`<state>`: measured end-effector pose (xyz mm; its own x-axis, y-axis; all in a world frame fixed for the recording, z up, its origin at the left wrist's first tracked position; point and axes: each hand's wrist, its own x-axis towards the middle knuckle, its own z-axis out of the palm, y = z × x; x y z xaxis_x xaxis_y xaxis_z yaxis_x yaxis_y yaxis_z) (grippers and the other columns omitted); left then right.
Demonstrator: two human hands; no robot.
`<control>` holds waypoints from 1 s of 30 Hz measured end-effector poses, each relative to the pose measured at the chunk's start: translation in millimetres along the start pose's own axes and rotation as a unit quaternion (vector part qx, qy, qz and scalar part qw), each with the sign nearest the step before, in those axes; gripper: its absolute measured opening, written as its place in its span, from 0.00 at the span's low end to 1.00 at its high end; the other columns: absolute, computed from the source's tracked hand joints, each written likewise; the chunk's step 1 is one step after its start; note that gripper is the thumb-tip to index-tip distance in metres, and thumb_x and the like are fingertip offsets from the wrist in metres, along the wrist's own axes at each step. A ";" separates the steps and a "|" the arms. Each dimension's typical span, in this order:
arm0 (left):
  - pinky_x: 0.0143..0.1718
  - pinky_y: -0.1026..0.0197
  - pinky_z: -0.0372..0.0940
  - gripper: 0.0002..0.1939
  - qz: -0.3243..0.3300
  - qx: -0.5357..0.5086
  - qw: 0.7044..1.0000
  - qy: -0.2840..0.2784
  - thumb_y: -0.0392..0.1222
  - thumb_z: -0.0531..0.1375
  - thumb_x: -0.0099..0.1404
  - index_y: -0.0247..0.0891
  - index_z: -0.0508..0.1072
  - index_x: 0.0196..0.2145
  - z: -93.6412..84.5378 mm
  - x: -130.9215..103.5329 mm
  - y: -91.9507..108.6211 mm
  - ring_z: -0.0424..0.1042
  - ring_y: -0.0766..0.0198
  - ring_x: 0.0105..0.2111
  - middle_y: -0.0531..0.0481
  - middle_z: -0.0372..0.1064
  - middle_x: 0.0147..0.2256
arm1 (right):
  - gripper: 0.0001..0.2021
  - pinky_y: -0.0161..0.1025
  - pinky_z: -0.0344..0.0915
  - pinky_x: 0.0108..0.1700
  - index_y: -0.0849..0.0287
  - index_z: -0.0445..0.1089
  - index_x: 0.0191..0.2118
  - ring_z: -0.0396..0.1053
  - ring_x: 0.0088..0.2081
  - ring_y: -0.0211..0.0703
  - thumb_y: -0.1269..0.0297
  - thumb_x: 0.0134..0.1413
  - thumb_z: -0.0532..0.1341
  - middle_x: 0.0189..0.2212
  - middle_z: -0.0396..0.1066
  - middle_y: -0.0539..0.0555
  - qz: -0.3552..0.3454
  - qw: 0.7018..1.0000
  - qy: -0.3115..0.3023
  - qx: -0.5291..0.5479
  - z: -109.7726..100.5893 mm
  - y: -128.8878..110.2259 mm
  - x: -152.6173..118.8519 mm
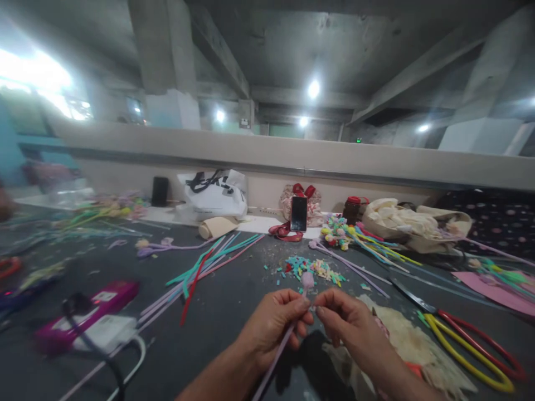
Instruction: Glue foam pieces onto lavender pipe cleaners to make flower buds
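Near the bottom centre, my left hand point(281, 323) is closed round a lilac fuzzy stem point(273, 365), with thumb and fingers pinched just below its bud-like top point(307, 279). The stem runs down toward the bottom edge. Close by on the right, my right hand point(345, 320) has its thumb and index finger pinched together beside the stem; whatever they hold is too small to make out. Small cut pieces point(313, 267) in teal, yellow and pink lie on the dark table just beyond both hands.
Scissors point(472, 340) with red and yellow handles lie right, beside crumpled cloth point(412, 334). Coloured stems point(209, 267) lie left of centre, near a magenta box point(100, 306) and white charger point(109, 332). A phone point(298, 214) stands at the back; fuzzy flowers point(336, 231) lie right of it.
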<state>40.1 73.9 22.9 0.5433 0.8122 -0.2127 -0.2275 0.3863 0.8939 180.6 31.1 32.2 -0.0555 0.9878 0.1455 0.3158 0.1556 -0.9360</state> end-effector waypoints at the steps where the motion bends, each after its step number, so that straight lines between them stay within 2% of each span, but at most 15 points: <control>1: 0.10 0.75 0.52 0.10 -0.004 -0.003 1.000 0.001 0.42 0.61 0.50 0.34 0.63 0.23 4.6 -0.1 -0.6 0.60 0.77 0.11 0.55 0.66 0.17 | 0.07 0.28 0.52 0.18 0.62 0.63 0.27 0.53 0.16 0.29 0.64 0.49 0.54 0.16 0.56 0.43 0.004 1.000 0.008 0.009 -1.9 1.6 -1.3; 7: 0.09 0.75 0.53 0.08 0.009 0.006 1.000 -0.011 0.40 0.60 0.51 0.33 0.63 0.23 25.9 6.7 -6.3 0.61 0.76 0.11 0.54 0.66 0.17 | 0.06 0.28 0.51 0.17 0.61 0.64 0.25 0.54 0.17 0.30 0.67 0.49 0.54 0.17 0.60 0.45 -0.003 0.998 0.058 -0.004 -15.7 20.1 -9.2; 12: 0.09 0.75 0.53 0.10 0.001 0.032 0.999 -0.013 0.42 0.60 0.50 0.33 0.65 0.23 36.3 15.6 -12.3 0.61 0.75 0.11 0.54 0.66 0.17 | 0.06 0.31 0.58 0.26 0.60 0.67 0.25 0.63 0.24 0.36 0.69 0.47 0.55 0.21 0.66 0.49 -0.057 0.987 0.112 -0.096 -27.2 24.0 -13.2; 16: 0.09 0.74 0.52 0.11 0.008 0.043 0.999 -0.022 0.44 0.59 0.52 0.32 0.65 0.22 44.9 18.3 -12.4 0.59 0.76 0.10 0.54 0.65 0.16 | 0.04 0.31 0.59 0.26 0.61 0.67 0.25 0.64 0.24 0.37 0.68 0.46 0.57 0.21 0.66 0.48 -0.040 0.990 0.128 -0.045 -33.6 22.0 -12.0; 20: 0.10 0.75 0.52 0.13 0.014 0.046 0.998 -0.042 0.46 0.57 0.54 0.32 0.65 0.20 52.2 18.5 -11.4 0.58 0.76 0.09 0.55 0.62 0.11 | 0.06 0.29 0.53 0.18 0.62 0.65 0.24 0.58 0.16 0.31 0.64 0.45 0.58 0.16 0.63 0.46 0.032 0.992 0.094 0.080 -38.0 20.4 -11.6; 23: 0.10 0.75 0.50 0.14 0.024 0.038 0.997 -0.060 0.45 0.56 0.55 0.32 0.65 0.19 52.6 19.6 -13.8 0.56 0.77 0.08 0.56 0.60 0.10 | 0.08 0.27 0.50 0.16 0.63 0.64 0.23 0.55 0.14 0.29 0.63 0.45 0.58 0.15 0.62 0.45 0.043 0.984 0.053 0.167 -40.6 19.6 -13.1; 30: 0.09 0.75 0.49 0.13 0.022 0.029 0.995 -0.093 0.45 0.57 0.54 0.32 0.65 0.20 44.4 17.9 -24.6 0.55 0.78 0.08 0.56 0.61 0.11 | 0.08 0.26 0.50 0.16 0.64 0.65 0.24 0.56 0.15 0.28 0.63 0.42 0.61 0.15 0.64 0.46 0.064 0.973 -0.025 0.219 -46.6 23.5 -14.5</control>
<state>91.3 59.5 14.6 0.6751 0.7308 -0.1010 -0.2103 0.3219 0.9231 233.0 20.6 23.0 -0.0922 0.9957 0.0124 -0.1099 0.0022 -0.9939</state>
